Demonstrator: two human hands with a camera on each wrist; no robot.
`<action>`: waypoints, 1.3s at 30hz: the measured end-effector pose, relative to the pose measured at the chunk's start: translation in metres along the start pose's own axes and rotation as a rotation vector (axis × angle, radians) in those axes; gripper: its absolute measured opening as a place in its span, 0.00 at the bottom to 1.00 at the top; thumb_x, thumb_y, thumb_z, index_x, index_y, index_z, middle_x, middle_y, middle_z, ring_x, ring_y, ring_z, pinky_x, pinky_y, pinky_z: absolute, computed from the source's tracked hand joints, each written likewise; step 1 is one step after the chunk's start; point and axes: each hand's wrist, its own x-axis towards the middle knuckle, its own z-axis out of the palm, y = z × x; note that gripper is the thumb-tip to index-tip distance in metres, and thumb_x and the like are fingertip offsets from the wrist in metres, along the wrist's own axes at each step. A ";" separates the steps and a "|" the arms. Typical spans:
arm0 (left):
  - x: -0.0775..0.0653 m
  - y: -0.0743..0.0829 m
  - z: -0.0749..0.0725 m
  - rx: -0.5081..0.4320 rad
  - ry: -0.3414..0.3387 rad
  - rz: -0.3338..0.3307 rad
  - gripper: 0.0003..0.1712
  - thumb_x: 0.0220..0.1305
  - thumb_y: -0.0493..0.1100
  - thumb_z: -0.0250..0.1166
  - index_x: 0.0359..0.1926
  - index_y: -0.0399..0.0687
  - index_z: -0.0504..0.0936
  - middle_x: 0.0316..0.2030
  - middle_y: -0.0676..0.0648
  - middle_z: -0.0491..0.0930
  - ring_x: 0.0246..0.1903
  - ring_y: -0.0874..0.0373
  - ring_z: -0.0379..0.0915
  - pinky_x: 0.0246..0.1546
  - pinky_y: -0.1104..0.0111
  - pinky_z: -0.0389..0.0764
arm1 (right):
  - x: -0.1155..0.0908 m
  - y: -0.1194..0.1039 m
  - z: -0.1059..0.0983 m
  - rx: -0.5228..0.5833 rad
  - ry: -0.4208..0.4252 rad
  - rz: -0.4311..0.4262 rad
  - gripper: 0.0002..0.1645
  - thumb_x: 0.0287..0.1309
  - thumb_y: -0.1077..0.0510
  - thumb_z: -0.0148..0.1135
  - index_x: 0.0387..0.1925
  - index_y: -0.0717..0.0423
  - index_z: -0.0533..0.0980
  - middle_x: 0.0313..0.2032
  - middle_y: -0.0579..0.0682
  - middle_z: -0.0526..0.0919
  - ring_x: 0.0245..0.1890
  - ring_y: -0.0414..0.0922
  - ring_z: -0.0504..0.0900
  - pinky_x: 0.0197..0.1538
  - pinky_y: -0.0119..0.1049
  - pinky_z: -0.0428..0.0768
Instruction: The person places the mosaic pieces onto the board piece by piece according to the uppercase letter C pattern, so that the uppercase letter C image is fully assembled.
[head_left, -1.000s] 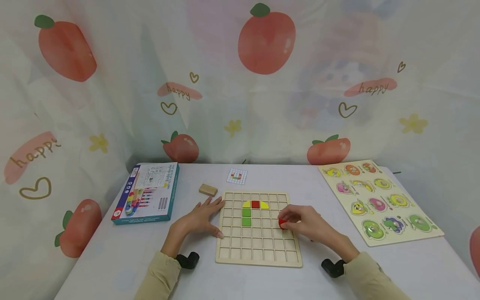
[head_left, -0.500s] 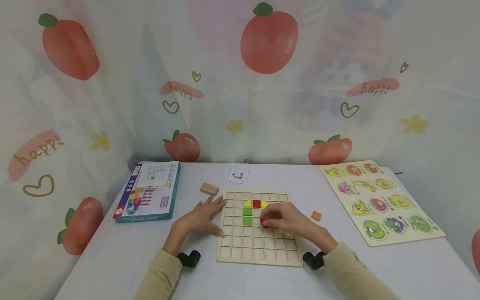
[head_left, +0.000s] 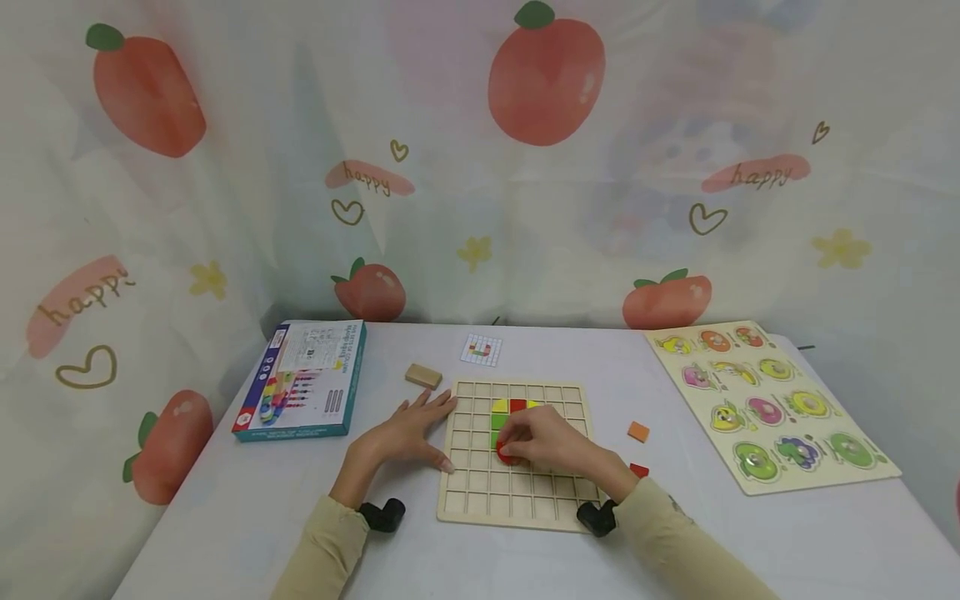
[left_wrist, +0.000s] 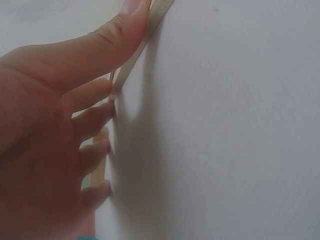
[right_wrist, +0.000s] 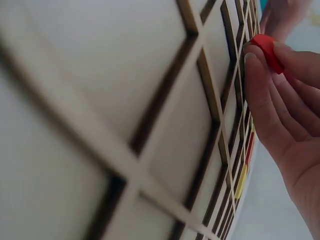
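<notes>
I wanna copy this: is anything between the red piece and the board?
Nothing visible is. The right hand pinches the red piece at the wooden board, near the green tiles; I can't tell if it touches the board.

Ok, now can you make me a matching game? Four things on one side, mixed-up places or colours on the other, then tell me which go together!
Things:
1. piece pinched by the right hand
2. wooden block
3. left hand
4. picture board

Mixed up:
A. touching the left edge of the grid board
B. at the right side of the table
C. red
D. between the box and the small card

Pairs: 1-C, 2-D, 3-A, 4-B
</notes>
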 end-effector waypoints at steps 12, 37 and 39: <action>0.000 0.000 0.000 -0.002 -0.001 -0.014 0.62 0.49 0.52 0.83 0.80 0.47 0.58 0.82 0.46 0.50 0.82 0.42 0.33 0.80 0.42 0.37 | 0.003 -0.007 0.007 -0.098 0.024 0.019 0.04 0.56 0.64 0.75 0.31 0.53 0.85 0.26 0.40 0.85 0.27 0.35 0.77 0.32 0.27 0.79; 0.003 0.000 0.004 0.001 0.010 -0.023 0.63 0.47 0.52 0.84 0.80 0.49 0.60 0.82 0.48 0.51 0.82 0.43 0.33 0.81 0.43 0.37 | -0.033 0.013 -0.017 -0.057 0.029 -0.031 0.08 0.60 0.60 0.72 0.42 0.53 0.85 0.33 0.39 0.84 0.30 0.36 0.78 0.36 0.28 0.80; 0.002 0.000 0.004 0.006 0.010 -0.028 0.63 0.47 0.52 0.84 0.80 0.50 0.60 0.82 0.48 0.51 0.82 0.43 0.32 0.81 0.43 0.37 | -0.040 0.017 -0.022 -0.057 0.043 -0.023 0.08 0.61 0.60 0.71 0.43 0.52 0.85 0.34 0.39 0.85 0.30 0.35 0.77 0.35 0.28 0.79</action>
